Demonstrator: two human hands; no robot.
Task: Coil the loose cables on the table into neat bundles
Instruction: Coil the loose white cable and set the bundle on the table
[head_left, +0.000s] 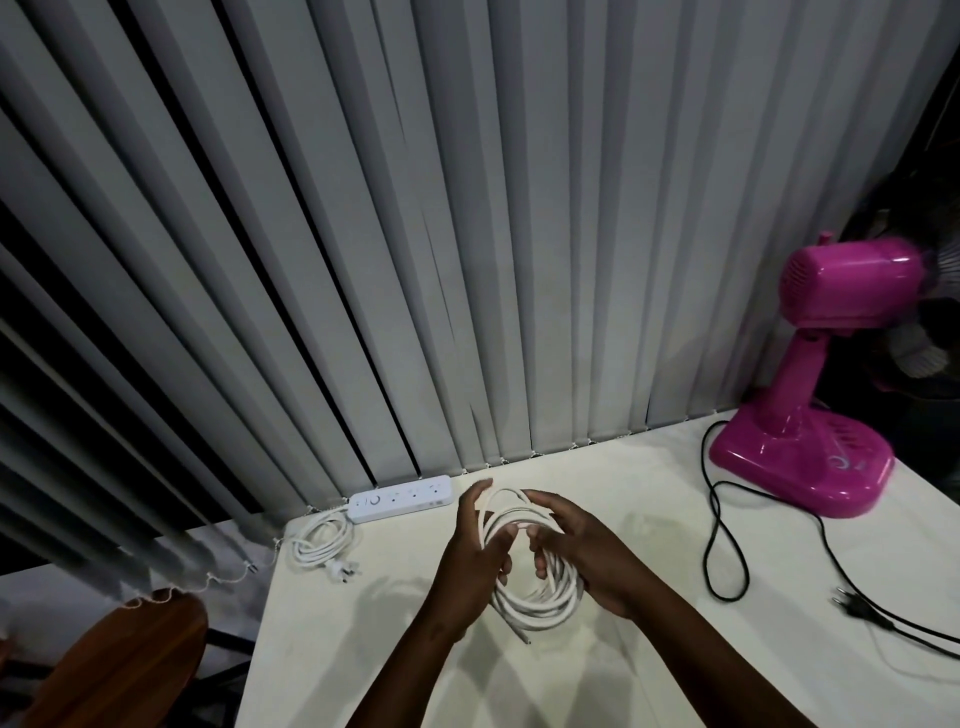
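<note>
Both hands hold the round white cable coil (524, 566) above the pale tabletop (649, 649). The left hand (475, 566) has fingers hooked through the loops; the right hand (582, 556) is curled around the opposite side. Risk: the free end hanging below may let the loops spring apart if either hold slackens. The black fan cord (719, 525) lies uncoiled. No containers are visible.

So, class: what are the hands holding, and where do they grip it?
Both hands, left and right, hold the coiled white cable by opposite sides of its loops.
</note>
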